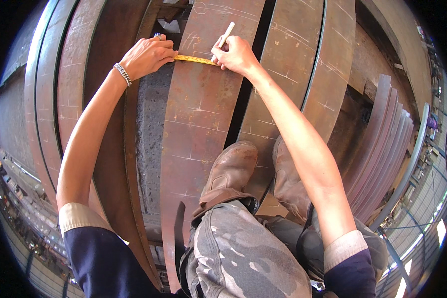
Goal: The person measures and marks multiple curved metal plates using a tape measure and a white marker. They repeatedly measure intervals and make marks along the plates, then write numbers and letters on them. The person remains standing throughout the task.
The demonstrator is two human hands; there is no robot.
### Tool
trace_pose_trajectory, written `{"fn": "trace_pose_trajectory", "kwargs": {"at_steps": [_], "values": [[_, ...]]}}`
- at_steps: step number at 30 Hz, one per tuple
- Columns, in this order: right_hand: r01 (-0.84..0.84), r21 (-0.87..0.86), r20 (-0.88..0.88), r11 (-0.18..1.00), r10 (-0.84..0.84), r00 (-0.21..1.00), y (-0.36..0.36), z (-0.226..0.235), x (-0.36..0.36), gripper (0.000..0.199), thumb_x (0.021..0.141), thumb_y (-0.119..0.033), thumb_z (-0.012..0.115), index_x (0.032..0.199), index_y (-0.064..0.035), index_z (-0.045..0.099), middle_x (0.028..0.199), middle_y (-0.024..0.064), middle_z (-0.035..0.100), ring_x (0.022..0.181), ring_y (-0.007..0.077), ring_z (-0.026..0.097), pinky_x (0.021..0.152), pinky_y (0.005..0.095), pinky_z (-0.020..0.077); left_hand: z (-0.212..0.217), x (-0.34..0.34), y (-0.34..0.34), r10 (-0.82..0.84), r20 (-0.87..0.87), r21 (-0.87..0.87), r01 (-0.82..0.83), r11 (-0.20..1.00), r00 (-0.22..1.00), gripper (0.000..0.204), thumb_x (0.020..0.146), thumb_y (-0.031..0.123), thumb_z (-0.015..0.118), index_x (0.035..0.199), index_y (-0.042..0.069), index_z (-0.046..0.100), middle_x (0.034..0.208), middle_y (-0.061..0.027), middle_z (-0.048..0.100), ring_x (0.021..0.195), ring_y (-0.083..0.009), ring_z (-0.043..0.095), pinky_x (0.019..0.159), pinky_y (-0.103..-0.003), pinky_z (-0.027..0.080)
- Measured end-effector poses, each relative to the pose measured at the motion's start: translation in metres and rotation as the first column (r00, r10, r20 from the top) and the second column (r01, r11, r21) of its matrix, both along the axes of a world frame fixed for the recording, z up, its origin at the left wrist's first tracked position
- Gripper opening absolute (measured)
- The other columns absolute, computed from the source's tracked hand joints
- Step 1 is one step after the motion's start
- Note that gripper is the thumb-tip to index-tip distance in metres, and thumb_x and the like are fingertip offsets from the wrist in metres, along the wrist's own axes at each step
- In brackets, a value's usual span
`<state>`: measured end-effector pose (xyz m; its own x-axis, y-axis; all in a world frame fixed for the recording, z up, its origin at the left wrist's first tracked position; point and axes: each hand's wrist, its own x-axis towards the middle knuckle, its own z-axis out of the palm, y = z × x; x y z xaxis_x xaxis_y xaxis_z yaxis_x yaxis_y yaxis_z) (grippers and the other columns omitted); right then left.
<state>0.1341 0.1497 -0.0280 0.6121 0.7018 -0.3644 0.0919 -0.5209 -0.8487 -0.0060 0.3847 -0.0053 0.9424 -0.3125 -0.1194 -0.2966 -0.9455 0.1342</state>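
L hand [151, 53]: yel. tape [193, 59] (flat) across rusty mtl plate [198, 104].

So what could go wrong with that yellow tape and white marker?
The yellow tape might shift on the brown metal strip if the left hand slips. Then the white marker in the right hand could mark the wrong spot. Also, a brown boot is beside a dark gap, so a foot might slip.

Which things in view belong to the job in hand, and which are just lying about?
In use:
yellow tape, across the plate between the left hand and right hand
white marking stick, in the right hand
brown metal plate, under the tape

Apparently lying about:
stacked curved strips, at right
pale scrap, beyond the left hand
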Motion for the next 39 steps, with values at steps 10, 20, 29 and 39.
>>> {"fn": "trace_pose_trajectory", "kwargs": {"at_steps": [10,20,29,39], "values": [[0.069,-0.021,0.046,0.997,-0.068,0.997,0.006,-0.003,0.013,0.026,0.089,-0.024,0.067,0.089,0.0021,0.070,0.078,0.0140,0.074,0.067,0.0209,0.073,0.071,0.0326,0.0602,0.001,0.001,0.001,-0.014,0.017,-0.026,0.015,1.000,1.000,0.022,0.096,0.027,0.061,0.107,0.011,0.073,0.093,-0.0010,0.062,0.091,-0.0182,0.061,0.074,-0.032,0.056],[0.029,-0.037,0.036,0.999,-0.028,0.999,0.006,-0.003,0.013,0.027,0.089,-0.024,0.066,0.090,0.0024,0.069,0.079,0.0138,0.074,0.070,0.0201,0.073,0.073,0.0328,0.0602,-0.002,-0.001,0.001,-0.002,0.041,-0.020,0.003,1.000,0.999,0.023,0.097,0.028,0.061,0.106,0.011,0.074,0.094,-0.0010,0.064,0.090,-0.0175,0.061,0.075,-0.030,0.056],[-0.012,-0.066,0.041,0.998,0.014,0.999,0.006,0.001,0.012,0.020,0.095,-0.019,0.063,0.094,0.0002,0.067,0.080,0.0092,0.073,0.069,0.0125,0.069,0.062,0.0270,0.0581,-0.004,-0.001,0.002,0.004,0.038,-0.035,-0.003,0.999,0.999,0.022,0.097,0.027,0.062,0.107,0.012,0.074,0.093,-0.0004,0.063,0.090,-0.0174,0.061,0.075,-0.031,0.056],[-0.035,-0.053,0.222,0.998,0.046,0.974,0.007,0.000,0.007,0.016,0.092,-0.015,0.064,0.092,0.0002,0.067,0.075,0.0130,0.072,0.068,0.0196,0.071,0.063,0.0300,0.0570,-0.001,0.000,0.000,-0.003,0.042,-0.042,0.004,0.999,0.999,0.021,0.096,0.027,0.062,0.106,0.011,0.073,0.092,-0.0009,0.062,0.091,-0.0179,0.061,0.074,-0.032,0.056]]}}
